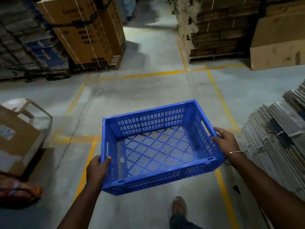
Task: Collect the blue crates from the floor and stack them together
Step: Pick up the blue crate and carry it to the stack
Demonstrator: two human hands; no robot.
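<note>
Head view: the person carries one blue crate (158, 146) clear of the floor (148, 90), held level in front of the body over the yellow floor lines (143, 74). The left hand (97, 169) clamps the crate's near left corner, thumb hooked over the rim and the fingers (108, 160) closed around the wall. The right hand (225, 141) grips the right end wall near the handle slot, fingers curled over the rim, a bangle (235, 153) on the wrist. The crate is empty, its slotted base showing the floor through it. No other blue crate and no stack is visible here, so the carry probably leads to a spot out of frame.

The risks lie mostly underfoot and at the sides. One shoe (179, 206) is mid-step, and the crate hides the floor just ahead, so a trip over something unseen is possible. The aisle is hemmed in: bundled flat cardboard (274, 142) stands just beside the right arm, and an open carton (18, 139) and a plastic stool (33, 108) sit on the left, so a swing of the crate could clip either. The left grip sits at a corner, not a handle, which could let the crate tilt or slip.
</note>
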